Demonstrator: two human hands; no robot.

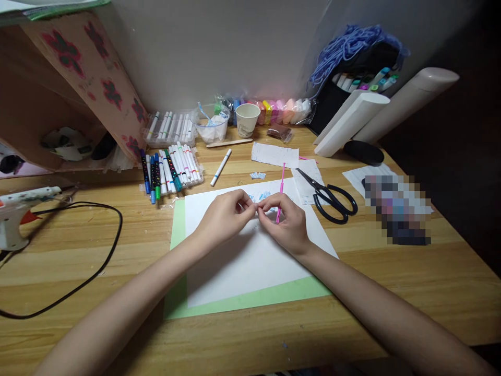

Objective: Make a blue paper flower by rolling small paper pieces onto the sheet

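Over a white sheet of paper (235, 271), which lies on a green sheet (250, 302), my two hands meet at the fingertips. My left hand (229, 214) is closed in a pinch, and so is my right hand (287, 222). Whatever sits between the fingertips is too small to make out. Just behind the fingers lie small blue-and-white paper pieces (265, 195), partly covered by the hands. A thin pink tool (282, 187) rests beside my right hand, its lower part behind the fingers. More small paper strips (258, 175) lie beyond the sheet.
Black-handled scissors (332, 198) lie to the right on cut paper (309, 183). Markers (172, 169) are grouped at the back left near a paper cup (248, 119) and a plastic bowl (213, 125). A glue gun (19, 214) and its cable (119, 230) occupy the left side.
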